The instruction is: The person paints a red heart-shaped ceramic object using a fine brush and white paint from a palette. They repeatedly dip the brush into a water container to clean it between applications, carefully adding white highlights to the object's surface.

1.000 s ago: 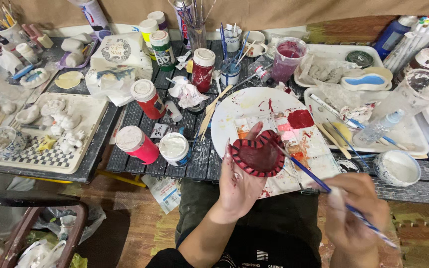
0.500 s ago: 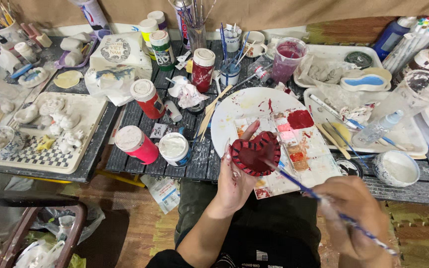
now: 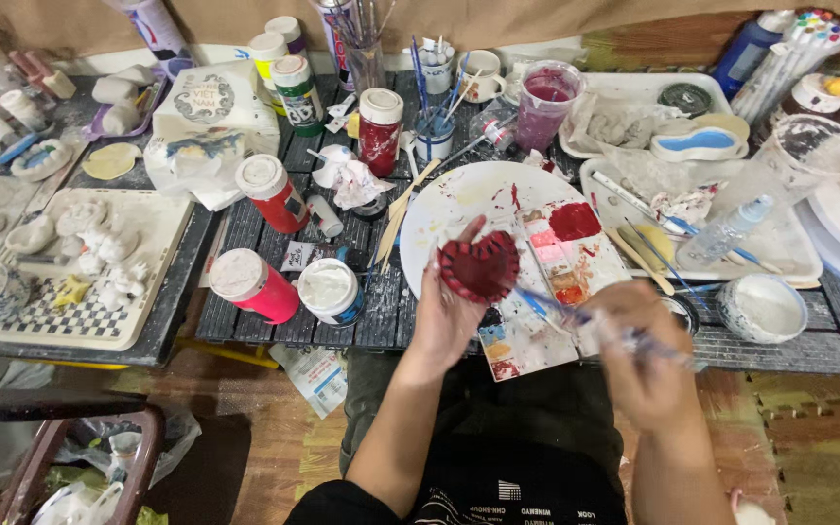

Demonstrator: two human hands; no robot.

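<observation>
Red-painted clay heart [image 3: 479, 265], mid-frame, looks light, rigid, brittle and wet-faced; left hand [image 3: 449, 313] cradles its rim, right hand [image 3: 639, 355] pinches a paintbrush [image 3: 576, 316].

The heart dish [image 3: 479, 267] looks like matt clay under wet, dark red paint. Round palette [image 3: 459, 209] is smooth glossy white plastic, and the worktop [image 3: 274, 301] is dark slatted wood, pretty rough.

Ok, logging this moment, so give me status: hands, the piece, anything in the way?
Left hand holds red heart-shaped piece. Right hand holds blue paintbrush, tip at the heart. White palette plate beneath; nothing between.
</observation>
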